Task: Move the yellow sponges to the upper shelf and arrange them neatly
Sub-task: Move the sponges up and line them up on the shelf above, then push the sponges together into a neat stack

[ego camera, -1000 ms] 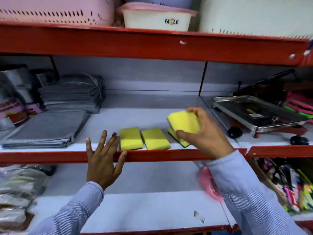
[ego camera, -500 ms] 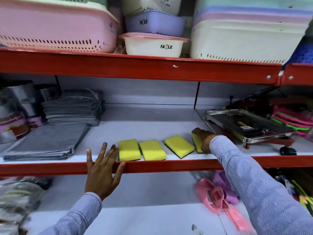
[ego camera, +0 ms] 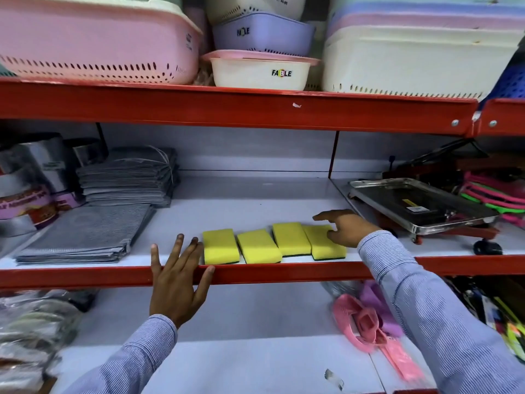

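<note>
Four rectangular yellow foam sponges (ego camera: 274, 244) lie in a row near the front edge of the white shelf (ego camera: 255, 200). The right hand (ego camera: 345, 227), fingers loose and grasping nothing, touches the rightmost; nudge it gently to square the row. The left hand (ego camera: 177, 282) rests flat and unclenched on the red front rail (ego camera: 284, 273).

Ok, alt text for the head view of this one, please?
Four yellow sponges lie side by side near the front of a red-edged shelf, the right hand resting open on the rightmost one. The left hand is spread flat against the shelf's front edge. Grey cloths sit to the left, a metal tray to the right, plastic basins above.
</note>
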The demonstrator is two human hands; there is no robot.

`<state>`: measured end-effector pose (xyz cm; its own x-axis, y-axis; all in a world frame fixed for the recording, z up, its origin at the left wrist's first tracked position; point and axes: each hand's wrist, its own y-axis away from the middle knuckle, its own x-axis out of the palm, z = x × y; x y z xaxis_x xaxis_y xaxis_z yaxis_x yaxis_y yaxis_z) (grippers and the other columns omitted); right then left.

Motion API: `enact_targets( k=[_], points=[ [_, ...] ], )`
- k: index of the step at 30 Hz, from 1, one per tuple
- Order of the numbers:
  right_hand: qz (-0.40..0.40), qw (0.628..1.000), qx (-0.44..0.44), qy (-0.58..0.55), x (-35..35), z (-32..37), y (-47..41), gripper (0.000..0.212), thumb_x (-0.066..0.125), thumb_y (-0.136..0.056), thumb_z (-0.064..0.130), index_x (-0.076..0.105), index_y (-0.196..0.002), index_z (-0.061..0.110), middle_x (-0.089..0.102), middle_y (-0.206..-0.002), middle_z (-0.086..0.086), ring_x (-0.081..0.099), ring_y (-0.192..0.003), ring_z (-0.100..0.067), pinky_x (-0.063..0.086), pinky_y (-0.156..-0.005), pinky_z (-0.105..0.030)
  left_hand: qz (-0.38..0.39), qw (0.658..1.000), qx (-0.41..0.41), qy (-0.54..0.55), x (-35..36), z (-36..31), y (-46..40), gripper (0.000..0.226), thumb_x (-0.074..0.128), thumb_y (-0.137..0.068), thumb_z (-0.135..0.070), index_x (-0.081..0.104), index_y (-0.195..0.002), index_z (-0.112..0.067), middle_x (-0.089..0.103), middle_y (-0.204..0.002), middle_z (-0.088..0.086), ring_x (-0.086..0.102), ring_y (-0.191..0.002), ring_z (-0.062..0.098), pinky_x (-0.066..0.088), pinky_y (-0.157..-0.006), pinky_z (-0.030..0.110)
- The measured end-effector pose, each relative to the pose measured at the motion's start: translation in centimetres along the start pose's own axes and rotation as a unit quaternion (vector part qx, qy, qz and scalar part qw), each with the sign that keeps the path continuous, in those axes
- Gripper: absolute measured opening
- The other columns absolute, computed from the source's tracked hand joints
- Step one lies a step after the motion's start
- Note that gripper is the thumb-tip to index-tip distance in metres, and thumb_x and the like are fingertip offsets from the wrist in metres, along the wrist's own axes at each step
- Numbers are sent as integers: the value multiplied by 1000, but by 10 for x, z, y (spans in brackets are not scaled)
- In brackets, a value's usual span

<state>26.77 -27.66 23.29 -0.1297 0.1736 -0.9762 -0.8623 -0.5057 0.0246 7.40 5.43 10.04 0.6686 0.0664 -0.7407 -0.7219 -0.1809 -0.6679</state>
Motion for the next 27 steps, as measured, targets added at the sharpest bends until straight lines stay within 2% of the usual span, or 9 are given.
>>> enact_targets(
  k=[3,7,9,12,16,19,21,24,27],
  points=[
    [-24,1000,-1,8,18,5,2,48,56,-89,15,60,-135,29,53,-148,3,46,-138,-20,38,-116,-33,12,1000,-6,16,-4,-3,-1,73,21,-99,-62,57,-142,-16,57,-150,0,35,-152,21,9,-126,65],
    [-45,999,6,-3,30,5,7,46,56,-87,17,65,-130,28,59,-142,1,52,-133,-22,41,-114,-34,14,992,-66,104,-13,-15,-8,80,13,-97,-67,47,-150,-18,41,-161,1,17,-158,15,1,-128,61],
    [-49,999,15,-16,31,5,11,46,57,-84,18,67,-128,30,62,-139,1,54,-131,-22,42,-113,-34,0,988,-59,144,-21,-30,-21,73,22,-97,-62,47,-149,-18,35,-165,2,13,-160,16,0,-128,60],
    [-51,998,16,-27,31,7,19,46,59,-82,18,68,-126,30,63,-137,0,56,-128,-23,42,-112,-32,-16,983,-2,182,-30,-66,-51,63,34,-96,-54,56,-142,-19,39,-163,5,21,-158,23,7,-129,56],
    [-61,998,25,1,32,16,26,50,60,-80,20,66,-128,33,64,-136,0,56,-126,-26,44,-110,-33,129,958,54,249,-27,-120,-92,59,40,-94,-53,62,-138,-20,43,-161,5,34,-154,20,21,-130,41],
    [-66,997,35,25,32,23,30,52,59,-80,19,64,-131,32,65,-135,-3,58,-125,-28,47,-108,-36,254,934,109,227,-12,-148,-113,45,52,-99,-32,59,-141,-19,39,-163,5,35,-153,21,24,-126,30],
    [-61,997,36,35,30,26,32,55,59,-81,18,60,-134,31,65,-134,-6,58,-123,-30,49,-106,-37,318,918,110,209,-5,-157,-123,46,53,-98,-23,56,-143,-20,38,-163,5,36,-152,23,24,-126,29],
    [-54,997,32,44,28,30,33,58,59,-82,18,55,-139,32,64,-134,-9,58,-123,-31,50,-105,-38,357,911,103,179,0,-160,-131,46,51,-99,-22,56,-144,-20,44,-160,4,37,-150,23,24,-125,28],
    [-49,997,38,40,26,29,33,54,61,-82,20,60,-134,34,64,-135,-6,56,-125,-29,47,-108,-37,363,911,108,163,0,-158,-134,44,55,-97,-27,59,-141,-20,52,-154,3,43,-146,22,28,-123,27]
  ],
)
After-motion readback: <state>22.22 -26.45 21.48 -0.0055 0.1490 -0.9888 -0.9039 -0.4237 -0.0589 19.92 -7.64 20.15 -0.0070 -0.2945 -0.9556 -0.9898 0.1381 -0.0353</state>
